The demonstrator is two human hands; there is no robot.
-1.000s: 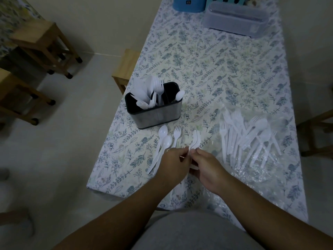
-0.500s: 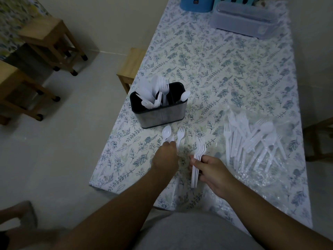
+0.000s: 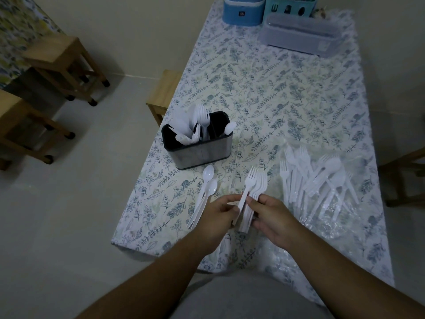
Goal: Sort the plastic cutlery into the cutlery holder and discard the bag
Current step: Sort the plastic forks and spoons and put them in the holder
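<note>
Hands: we pinch a fanned bunch of forks (image 3: 253, 187) between left hand (image 3: 218, 215) and right hand (image 3: 271, 215), near the table's front edge.
Spoons (image 3: 205, 194): flat, just left.
Cutlery holder (image 3: 197, 143): upright beyond, at the left table edge.
Bag (image 3: 326, 203): right, under loose cutlery.
Open room: bare tablecloth (image 3: 276, 88) beyond.

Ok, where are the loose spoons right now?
In the head view, the loose spoons lie on the tablecloth in front of the cutlery holder, just beside the left hand.
</note>
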